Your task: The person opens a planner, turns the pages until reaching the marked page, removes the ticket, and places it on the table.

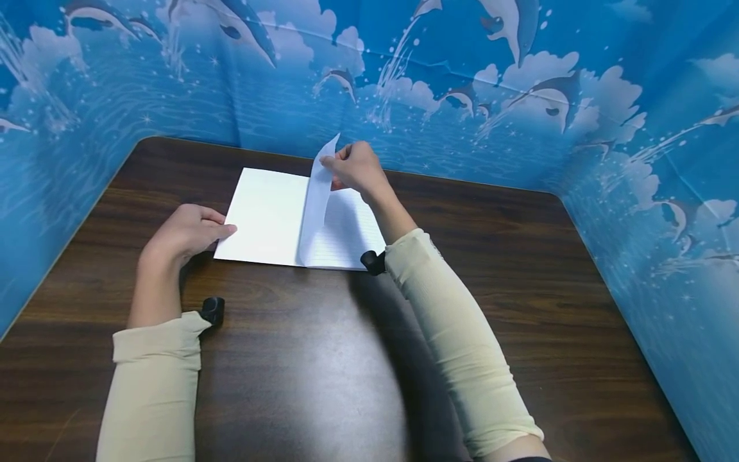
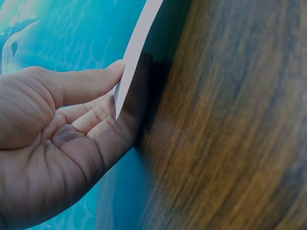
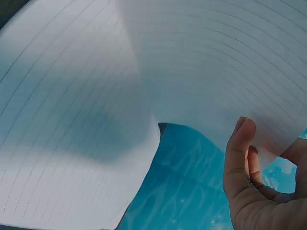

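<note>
Screened workspace, dolphin backdrop (image 1: 369, 96), dark wood-look table (image 1: 548, 289)

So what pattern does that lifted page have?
The page has thin parallel lines, seen best in the right wrist view.

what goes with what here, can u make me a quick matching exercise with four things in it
1. left hand
2. right hand
3. table
4. backdrop

A. mostly blue, patterned
B. pinches the raised page
C. dark brown, under the notebook
D. pinches the notebook's left edge

Pairs: 1-D, 2-B, 3-C, 4-A
</note>
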`<state>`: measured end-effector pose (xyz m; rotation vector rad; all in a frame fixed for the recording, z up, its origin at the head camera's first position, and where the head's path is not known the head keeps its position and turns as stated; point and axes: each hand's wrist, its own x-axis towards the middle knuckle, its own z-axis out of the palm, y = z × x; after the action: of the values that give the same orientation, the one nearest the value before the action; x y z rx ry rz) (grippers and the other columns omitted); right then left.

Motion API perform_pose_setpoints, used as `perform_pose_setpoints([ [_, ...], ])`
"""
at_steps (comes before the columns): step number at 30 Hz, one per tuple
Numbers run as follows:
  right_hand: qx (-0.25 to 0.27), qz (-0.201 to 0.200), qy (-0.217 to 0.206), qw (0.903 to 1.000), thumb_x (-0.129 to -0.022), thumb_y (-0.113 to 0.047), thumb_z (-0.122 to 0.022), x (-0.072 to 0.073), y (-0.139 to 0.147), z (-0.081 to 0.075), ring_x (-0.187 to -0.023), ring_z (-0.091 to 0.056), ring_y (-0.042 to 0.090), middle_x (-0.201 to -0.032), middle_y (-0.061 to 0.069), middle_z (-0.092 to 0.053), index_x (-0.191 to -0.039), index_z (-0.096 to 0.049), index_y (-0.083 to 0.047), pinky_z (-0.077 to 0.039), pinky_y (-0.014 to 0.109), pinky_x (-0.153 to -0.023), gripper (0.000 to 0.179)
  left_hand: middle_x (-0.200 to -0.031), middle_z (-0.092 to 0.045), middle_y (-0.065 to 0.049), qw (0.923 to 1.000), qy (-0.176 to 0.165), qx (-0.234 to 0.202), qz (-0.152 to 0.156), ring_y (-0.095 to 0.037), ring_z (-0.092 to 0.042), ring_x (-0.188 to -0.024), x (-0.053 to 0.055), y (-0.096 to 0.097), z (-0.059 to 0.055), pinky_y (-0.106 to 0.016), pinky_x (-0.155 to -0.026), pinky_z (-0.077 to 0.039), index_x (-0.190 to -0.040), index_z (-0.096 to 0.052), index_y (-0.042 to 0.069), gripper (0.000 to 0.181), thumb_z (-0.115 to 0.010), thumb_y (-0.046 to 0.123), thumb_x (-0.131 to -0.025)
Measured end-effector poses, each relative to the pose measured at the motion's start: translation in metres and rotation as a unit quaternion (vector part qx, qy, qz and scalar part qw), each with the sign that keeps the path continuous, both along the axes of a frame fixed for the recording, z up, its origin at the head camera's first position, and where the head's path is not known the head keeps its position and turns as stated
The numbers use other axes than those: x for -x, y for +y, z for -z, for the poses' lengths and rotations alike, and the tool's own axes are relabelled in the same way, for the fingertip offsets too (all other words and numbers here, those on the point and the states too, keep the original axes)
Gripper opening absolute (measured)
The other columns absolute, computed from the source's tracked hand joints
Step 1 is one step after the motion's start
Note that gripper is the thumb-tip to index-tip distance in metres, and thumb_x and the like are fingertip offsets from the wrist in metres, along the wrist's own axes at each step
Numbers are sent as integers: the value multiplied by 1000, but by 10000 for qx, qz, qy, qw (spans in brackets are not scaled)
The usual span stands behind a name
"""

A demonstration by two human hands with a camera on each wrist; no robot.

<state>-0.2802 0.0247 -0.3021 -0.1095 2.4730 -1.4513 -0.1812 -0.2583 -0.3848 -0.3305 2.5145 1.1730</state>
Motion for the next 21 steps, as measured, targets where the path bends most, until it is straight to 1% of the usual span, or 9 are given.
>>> perform_pose_setpoints([
  [2, 133, -48, -61, 9999, -108, -23, -67, -1, -5, 0, -59, -68, 11, -74, 6, -59, -88, -60, -6, -63, 45, -95, 27, -135, -52, -32, 10000, -5, -7, -10, -41, -51, -114, 0, 0, 0, -51, -92, -48, -148, -48, -13, 59, -59, 32, -110],
  [4, 312, -104, -162, 9993, -108, -22, -66, -2, -9, 2, -58, -68, 10, -74, 6, -59, -88, -60, -5, -62, 46, -97, 27, -135, -52, -32, 10000, -13, -22, -17, -41, -51, -114, 0, 0, 0, -51, -92, -48, -148, -48, -13, 60, -59, 32, -110],
  [8, 561, -217, -325, 9977, -109, -21, -66, -4, -19, 5, -58, -68, 10, -79, 7, -61, -92, -59, -4, -61, 48, -98, 24, -137, -51, -32, 10000, -8, -38, -31, -41, -51, -114, 1, 0, 0, -51, -92, -49, -148, -48, -13, 59, -59, 31, -110],
  [10, 631, -217, -338, 9972, -108, -21, -66, -5, -24, 7, -58, -68, 11, -80, 8, -61, -92, -59, -4, -62, 47, -97, 24, -137, -51, -32, 10000, -2, -26, -28, -41, -51, -115, 1, 0, 1, -52, -93, -49, -148, -48, -13, 59, -59, 31, -110],
  [15, 602, -184, -274, 9976, -108, -19, -66, -6, -39, 13, -60, -69, 10, -81, 8, -63, -89, -58, -5, -64, 42, -90, 25, -137, -52, -32, 10000, -21, 10, -88, -41, -51, -115, 2, 1, 1, -51, -91, -49, -148, -48, -12, 58, -59, 31, -110],
  [19, 421, -262, -276, 9984, -108, -18, -66, -8, -51, 17, -61, -70, 10, -82, 8, -65, -86, -56, -6, -65, 37, -87, 28, -137, -52, -31, 9998, -70, 19, -167, -40, -51, -114, 3, 2, 0, -50, -91, -49, -148, -49, -12, 57, -59, 29, -110],
  [21, 316, -321, -331, 9984, -108, -19, -66, -8, -58, 19, -63, -71, 11, -84, 10, -67, -89, -56, -6, -65, 36, -87, 25, -137, -52, -31, 9998, -99, 7, -181, -40, -51, -114, 3, 2, 0, -49, -90, -49, -148, -49, -12, 57, -59, 29, -110],
])
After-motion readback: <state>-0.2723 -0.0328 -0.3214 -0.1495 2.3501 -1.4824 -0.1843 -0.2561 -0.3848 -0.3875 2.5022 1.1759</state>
